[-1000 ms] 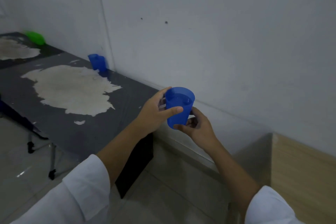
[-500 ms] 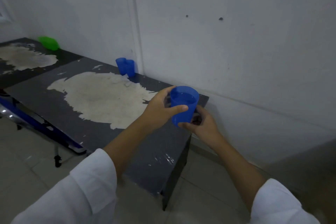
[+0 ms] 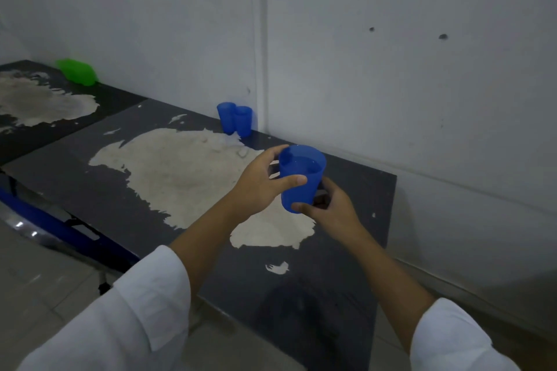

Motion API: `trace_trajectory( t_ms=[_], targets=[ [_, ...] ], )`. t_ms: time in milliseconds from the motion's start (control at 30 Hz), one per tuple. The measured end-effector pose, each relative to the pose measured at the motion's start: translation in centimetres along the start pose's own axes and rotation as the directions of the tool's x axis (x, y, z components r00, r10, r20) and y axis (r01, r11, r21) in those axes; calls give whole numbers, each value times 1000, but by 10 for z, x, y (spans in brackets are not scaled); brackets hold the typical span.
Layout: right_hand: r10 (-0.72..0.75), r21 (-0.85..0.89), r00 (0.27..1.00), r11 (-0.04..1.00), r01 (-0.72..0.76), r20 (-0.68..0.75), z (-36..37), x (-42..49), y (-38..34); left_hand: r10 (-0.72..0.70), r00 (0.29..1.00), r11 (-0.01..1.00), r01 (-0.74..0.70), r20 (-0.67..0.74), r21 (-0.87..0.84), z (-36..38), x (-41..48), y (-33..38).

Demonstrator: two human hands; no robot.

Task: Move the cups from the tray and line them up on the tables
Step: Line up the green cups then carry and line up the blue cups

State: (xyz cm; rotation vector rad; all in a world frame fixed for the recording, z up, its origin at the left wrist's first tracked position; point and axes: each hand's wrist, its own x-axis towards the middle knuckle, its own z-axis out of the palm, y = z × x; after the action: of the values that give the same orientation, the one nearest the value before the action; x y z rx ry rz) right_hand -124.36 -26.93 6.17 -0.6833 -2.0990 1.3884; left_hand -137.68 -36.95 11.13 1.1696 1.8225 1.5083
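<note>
I hold a blue plastic cup [image 3: 303, 170] with liquid in it above the right part of a dark table [image 3: 355, 250] whose top is worn pale in patches. My left hand [image 3: 262, 187] grips the cup's side, thumb across the front. My right hand [image 3: 330, 211] grips it from below, at its base. Two more blue cups [image 3: 235, 120] stand side by side at the table's far edge against the wall. No tray is in view.
A second dark table [image 3: 36, 90] adjoins on the left, with a green plastic object [image 3: 77, 71] at its far edge. A white wall runs behind both tables. The near table's right edge drops to tiled floor [image 3: 36, 289].
The view has swung left and closer to the table. The cup in both hands was beyond the table's right end and is now over its top.
</note>
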Motion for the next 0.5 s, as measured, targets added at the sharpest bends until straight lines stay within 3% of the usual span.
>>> trace_trajectory(
  t_ms=[500],
  targets=[
    [90,29,996,996,-90,-9,105,174,23,-67,994,998,69,81,-16,-116,144,-85]
  ],
)
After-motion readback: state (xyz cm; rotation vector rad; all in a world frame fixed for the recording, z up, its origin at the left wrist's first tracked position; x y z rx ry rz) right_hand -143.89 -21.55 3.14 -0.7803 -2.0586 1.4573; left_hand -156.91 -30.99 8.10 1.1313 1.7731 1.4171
